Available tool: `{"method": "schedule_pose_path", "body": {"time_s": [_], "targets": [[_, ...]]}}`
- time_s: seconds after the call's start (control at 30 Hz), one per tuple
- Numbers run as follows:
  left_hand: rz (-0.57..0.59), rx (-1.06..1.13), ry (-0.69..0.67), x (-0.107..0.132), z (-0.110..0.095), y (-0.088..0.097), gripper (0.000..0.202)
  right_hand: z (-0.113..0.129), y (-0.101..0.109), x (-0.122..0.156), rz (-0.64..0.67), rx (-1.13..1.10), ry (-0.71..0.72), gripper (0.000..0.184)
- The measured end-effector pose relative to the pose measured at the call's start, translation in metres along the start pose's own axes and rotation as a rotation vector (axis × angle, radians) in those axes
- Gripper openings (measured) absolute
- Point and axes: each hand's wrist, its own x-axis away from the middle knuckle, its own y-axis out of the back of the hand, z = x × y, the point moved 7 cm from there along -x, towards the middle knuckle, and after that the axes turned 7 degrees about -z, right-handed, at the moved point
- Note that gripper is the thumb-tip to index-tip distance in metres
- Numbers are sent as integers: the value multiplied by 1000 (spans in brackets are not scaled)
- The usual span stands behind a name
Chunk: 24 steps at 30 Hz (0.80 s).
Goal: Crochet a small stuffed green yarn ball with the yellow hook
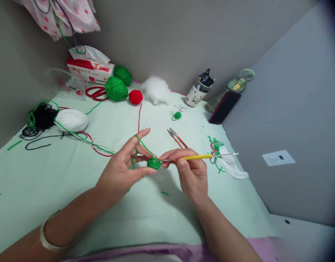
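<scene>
My left hand [123, 167] pinches a small green crocheted piece [154, 163] between thumb and fingers, with green yarn [142, 145] looped over its raised index finger. My right hand [189, 171] grips a yellow-handled crochet hook [200, 157], whose tip points left into the green piece. Both hands hover above the pale green table cover [42, 182], near its middle.
Two green yarn balls [116, 88], a red ball [135, 96], a white ball [71, 120] and black yarn [41, 118] lie at the back left. Thread snips [177, 138], white stuffing [155, 90], a tissue box [90, 69], a jar [196, 94], a phone [224, 107] and yarn scraps [216, 147] are nearby.
</scene>
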Motion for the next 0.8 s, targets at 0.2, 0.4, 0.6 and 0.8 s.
{"method": "schedule_pose_path", "body": {"time_s": [0.2,0.4,0.6,0.8], "targets": [[0,4,5,-1,1,0,83,4,-2,1,-14,50,57,16],[-18,59,19,-1,3,-1,78,-1,-6,6,-48,13,112,17],[36,65,60,-1,5,-4,82,4,-8,4,3,64,174,17],[22,124,122,-2,6,-7,85,20,-14,18,46,321,512,26]]}}
